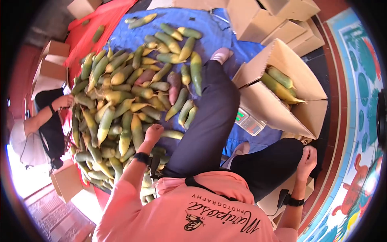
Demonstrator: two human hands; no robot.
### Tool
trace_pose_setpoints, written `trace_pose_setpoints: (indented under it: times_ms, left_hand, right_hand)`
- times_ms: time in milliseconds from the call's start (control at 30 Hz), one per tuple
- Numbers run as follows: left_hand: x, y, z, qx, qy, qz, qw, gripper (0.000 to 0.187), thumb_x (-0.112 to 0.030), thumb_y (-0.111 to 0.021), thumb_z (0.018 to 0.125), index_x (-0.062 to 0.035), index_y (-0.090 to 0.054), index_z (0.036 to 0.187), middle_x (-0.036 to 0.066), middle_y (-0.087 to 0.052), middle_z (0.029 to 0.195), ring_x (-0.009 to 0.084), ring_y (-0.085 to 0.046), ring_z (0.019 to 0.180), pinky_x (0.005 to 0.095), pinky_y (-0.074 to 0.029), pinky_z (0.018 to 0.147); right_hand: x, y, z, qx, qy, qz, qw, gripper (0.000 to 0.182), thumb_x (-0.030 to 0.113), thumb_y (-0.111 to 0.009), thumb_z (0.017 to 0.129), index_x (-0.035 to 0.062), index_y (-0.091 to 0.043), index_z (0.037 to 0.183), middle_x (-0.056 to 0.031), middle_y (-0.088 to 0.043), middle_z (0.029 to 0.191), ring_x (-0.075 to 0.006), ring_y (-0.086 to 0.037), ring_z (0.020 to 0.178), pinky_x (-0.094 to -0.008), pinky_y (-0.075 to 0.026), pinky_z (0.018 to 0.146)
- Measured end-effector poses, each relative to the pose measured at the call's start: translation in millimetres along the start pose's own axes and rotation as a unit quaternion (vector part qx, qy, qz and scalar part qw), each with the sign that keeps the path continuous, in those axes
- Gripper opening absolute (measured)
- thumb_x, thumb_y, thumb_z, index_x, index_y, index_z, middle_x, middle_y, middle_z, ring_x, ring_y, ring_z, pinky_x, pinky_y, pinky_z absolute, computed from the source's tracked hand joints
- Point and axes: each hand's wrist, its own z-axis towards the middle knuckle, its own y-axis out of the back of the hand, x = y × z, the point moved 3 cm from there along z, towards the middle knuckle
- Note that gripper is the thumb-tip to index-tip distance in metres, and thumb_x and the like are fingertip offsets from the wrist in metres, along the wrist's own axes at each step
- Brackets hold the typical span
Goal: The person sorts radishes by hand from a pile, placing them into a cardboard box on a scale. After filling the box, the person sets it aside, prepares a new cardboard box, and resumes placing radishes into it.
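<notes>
My left hand [154, 132] is curled closed over the right side of a big heap of green radishes [125, 130], with nothing visible in it. A pale-tipped radish [172, 134] lies just beside it. Over by my bent right knee, my right hand [307, 160] is also curled, and no object shows in its fingers. Ahead of that knee stands an open cardboard box [278, 103] with several green radishes [278, 82] inside. A digital scale [250, 122] with a lit green display sits at the box's near left side, partly hidden by it.
A blue tarp [205, 24] lies under the heap, with red sheeting [86, 34] at left. Cardboard boxes [246, 18] are stacked at top right. A co-worker's hand [63, 101] touches the heap's left edge. A painted wall [363, 101] borders the right.
</notes>
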Motion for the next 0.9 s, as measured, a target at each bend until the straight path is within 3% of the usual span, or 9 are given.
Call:
trace_pose_setpoints:
  times_ms: [67, 100, 167, 267, 467, 667, 733, 767, 900]
  left_hand:
    - [28, -15, 4, 0.063, 0.087, 0.254, 0.961, 0.029, -0.024, -0.064, 0.08, -0.0083, -0.065, 0.103, 0.014, -0.067, 0.099, 0.0327, -0.064, 0.094, 0.0394, -0.05, 0.085]
    - [28, -16, -4, 0.063, 0.093, 0.251, 0.961, 0.029, -0.024, -0.064, 0.08, -0.0083, -0.065, 0.103, 0.014, -0.067, 0.099, 0.0327, -0.064, 0.094, 0.0394, -0.05, 0.085]
    - [18, -16, -21, 0.09, 0.034, 0.339, 0.936, 0.04, -0.021, -0.064, 0.078, -0.0107, -0.059, 0.116, 0.014, -0.057, 0.122, 0.0318, -0.053, 0.115, 0.0396, -0.045, 0.096]
    - [8, -23, -25, 0.157, 0.06, 0.393, 0.904, 0.054, -0.021, -0.066, 0.078, -0.0162, -0.05, 0.129, 0.012, -0.047, 0.133, 0.0292, -0.041, 0.127, 0.0412, -0.036, 0.104]
    - [5, -69, -12, 0.166, -0.122, 0.425, 0.881, 0.055, -0.009, -0.059, 0.078, -0.0174, -0.047, 0.131, 0.011, -0.047, 0.133, 0.0282, -0.042, 0.127, 0.0464, -0.033, 0.104]
    - [-1, -87, -3, 0.158, -0.142, 0.475, 0.854, 0.03, -0.014, -0.051, 0.085, -0.0171, -0.058, 0.115, 0.008, -0.054, 0.116, 0.026, -0.049, 0.116, 0.046, -0.039, 0.095]
    - [7, -92, 6, 0.205, -0.093, 0.516, 0.826, 0.029, -0.014, -0.056, 0.082, -0.0141, -0.061, 0.11, 0.01, -0.052, 0.115, 0.0271, -0.048, 0.115, 0.0457, -0.039, 0.096]
    - [9, -93, 5, 0.181, -0.126, 0.518, 0.826, 0.017, -0.013, -0.056, 0.082, -0.0126, -0.064, 0.097, 0.01, -0.052, 0.111, 0.0271, -0.049, 0.111, 0.0449, -0.04, 0.095]
    - [16, -89, -4, 0.192, -0.138, 0.497, 0.835, 0.023, -0.015, -0.06, 0.078, -0.0125, -0.061, 0.101, 0.013, -0.055, 0.11, 0.028, -0.053, 0.11, 0.0435, -0.043, 0.09]
  right_hand:
    - [0, -8, -16, 0.002, 0.054, -0.044, 0.998, 0.006, 0.004, -0.055, 0.089, -0.0009, -0.058, 0.09, -0.0139, -0.059, 0.087, -0.0283, -0.057, 0.079, -0.0369, -0.047, 0.074]
    - [3, -9, -19, -0.008, 0.104, -0.092, 0.99, 0.005, 0.003, -0.056, 0.087, 0.0003, -0.059, 0.091, -0.0153, -0.06, 0.09, -0.0324, -0.057, 0.085, -0.0392, -0.046, 0.079]
    - [10, -13, -22, -0.004, 0.098, -0.108, 0.989, 0.006, 0.003, -0.057, 0.086, 0.001, -0.059, 0.091, -0.0149, -0.06, 0.093, -0.0325, -0.056, 0.088, -0.0399, -0.045, 0.081]
    - [16, -13, -21, 0.0, 0.084, -0.122, 0.989, 0.007, 0.003, -0.057, 0.086, 0.0017, -0.06, 0.092, -0.0146, -0.06, 0.096, -0.0324, -0.055, 0.092, -0.0402, -0.044, 0.083]
    - [18, -14, -20, 0.012, 0.089, -0.134, 0.987, 0.008, 0.003, -0.057, 0.086, 0.0022, -0.06, 0.094, -0.0143, -0.059, 0.096, -0.032, -0.055, 0.092, -0.04, -0.044, 0.084]
    - [21, -12, -18, 0.032, 0.077, -0.145, 0.986, 0.009, 0.005, -0.056, 0.087, 0.0024, -0.059, 0.094, -0.0138, -0.059, 0.097, -0.0312, -0.054, 0.092, -0.0403, -0.042, 0.085]
    - [21, -12, -18, 0.043, 0.079, -0.143, 0.986, 0.009, 0.005, -0.055, 0.087, 0.0025, -0.059, 0.095, -0.0137, -0.059, 0.097, -0.0311, -0.054, 0.093, -0.0405, -0.042, 0.086]
    - [21, -13, -17, 0.048, 0.075, -0.144, 0.986, 0.009, 0.006, -0.055, 0.087, 0.0026, -0.059, 0.095, -0.0138, -0.058, 0.097, -0.0312, -0.054, 0.093, -0.0406, -0.042, 0.086]
    - [22, -16, -14, 0.045, 0.087, -0.151, 0.984, 0.009, 0.007, -0.055, 0.088, 0.0026, -0.059, 0.095, -0.014, -0.058, 0.097, -0.0315, -0.053, 0.092, -0.0405, -0.042, 0.085]
